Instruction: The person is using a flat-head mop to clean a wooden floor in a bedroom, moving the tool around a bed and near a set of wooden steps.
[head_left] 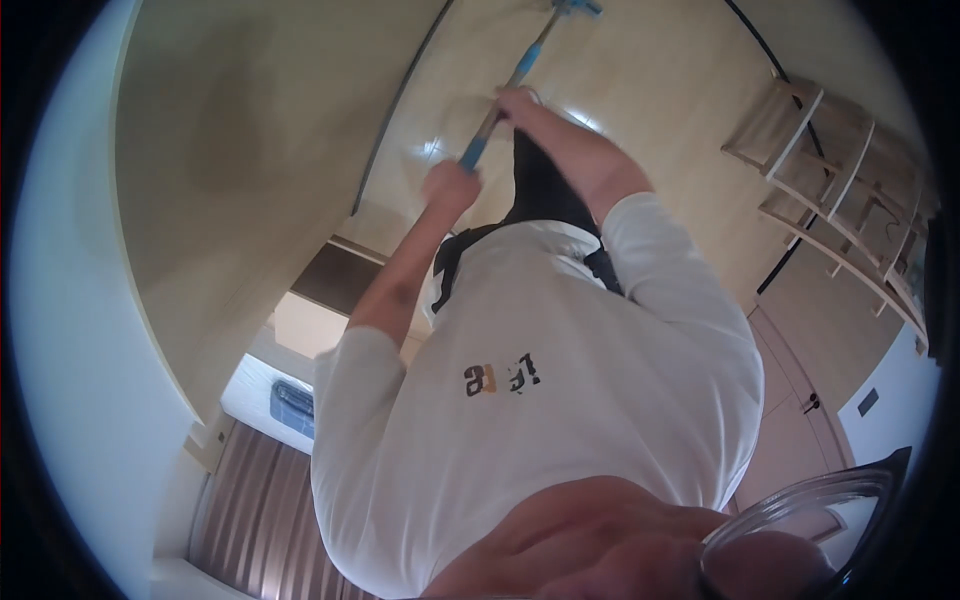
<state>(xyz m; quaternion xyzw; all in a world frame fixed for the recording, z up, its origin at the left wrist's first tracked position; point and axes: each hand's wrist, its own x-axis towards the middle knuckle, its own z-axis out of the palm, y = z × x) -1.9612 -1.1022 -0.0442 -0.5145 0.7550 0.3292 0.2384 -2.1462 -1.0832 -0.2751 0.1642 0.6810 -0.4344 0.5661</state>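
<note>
A mop (pixel 524 66) with a metal pole and blue grips slants up and away from me over the floor. Its blue head lies at the top edge of the view and is partly cut off, so its underside is hidden. My left hand (pixel 452 188) is closed in a fist round the near end of the pole, just below a blue grip. Farther along, my right hand (pixel 517 103) wraps round the middle of the pole. Both arms reach forward in front of my white T-shirt.
Pale glossy tiles (pixel 640 60) cover the floor, with a dark strip along the wall on each side. A wooden open rack (pixel 800 135) stands at right. A door (pixel 790 400) is at lower right, and a brown pleated curtain (pixel 262 510) hangs at lower left.
</note>
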